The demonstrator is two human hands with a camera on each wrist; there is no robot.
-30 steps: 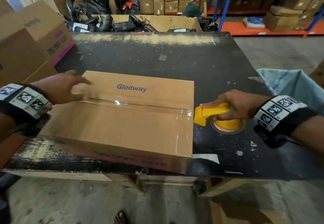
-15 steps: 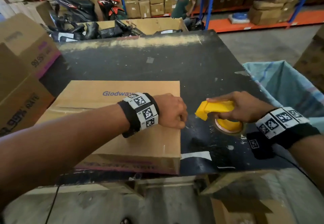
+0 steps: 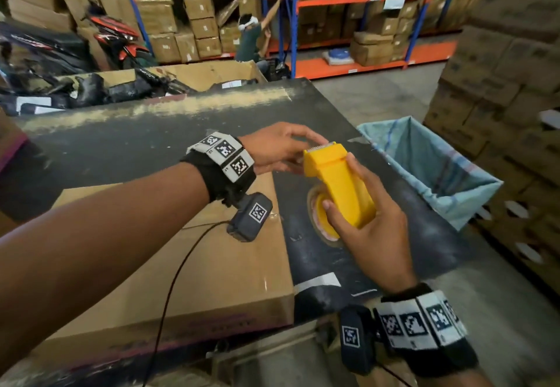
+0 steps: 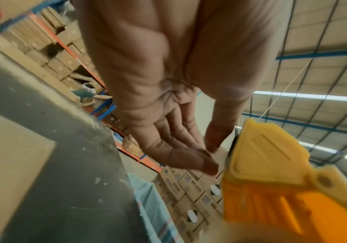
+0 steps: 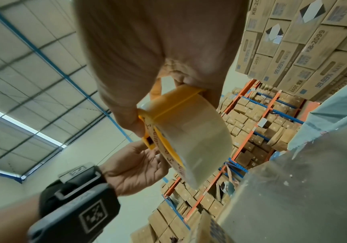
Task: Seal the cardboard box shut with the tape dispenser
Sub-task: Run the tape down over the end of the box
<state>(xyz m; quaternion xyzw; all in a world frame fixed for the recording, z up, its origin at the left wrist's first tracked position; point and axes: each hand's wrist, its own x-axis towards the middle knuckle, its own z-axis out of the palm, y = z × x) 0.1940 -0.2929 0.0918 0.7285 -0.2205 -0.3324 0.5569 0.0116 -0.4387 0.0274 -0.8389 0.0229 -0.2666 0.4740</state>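
Note:
The brown cardboard box (image 3: 218,265) lies on the black table (image 3: 136,144), flaps down, with clear tape along its seam. My right hand (image 3: 342,192) grips the yellow tape dispenser (image 3: 327,162) from below and holds it above the table just right of the box, toothed blade end up and away from me. The clear tape roll (image 5: 197,131) sits under my palm. My left hand (image 3: 306,150) reaches across the box with straight fingers (image 4: 199,164) beside the blade end. Whether they touch the tape is unclear.
A pale blue woven sack (image 3: 430,168) hangs open at the table's right edge. An open carton of black parcels (image 3: 194,77) stands behind the table. Stacked cartons (image 3: 509,83) rise on the right. A person (image 3: 251,38) works at the far shelves.
My right hand has lifted the dispenser off the table and turned its blade end up. My left hand has left the box's right edge and moved to the blade end.

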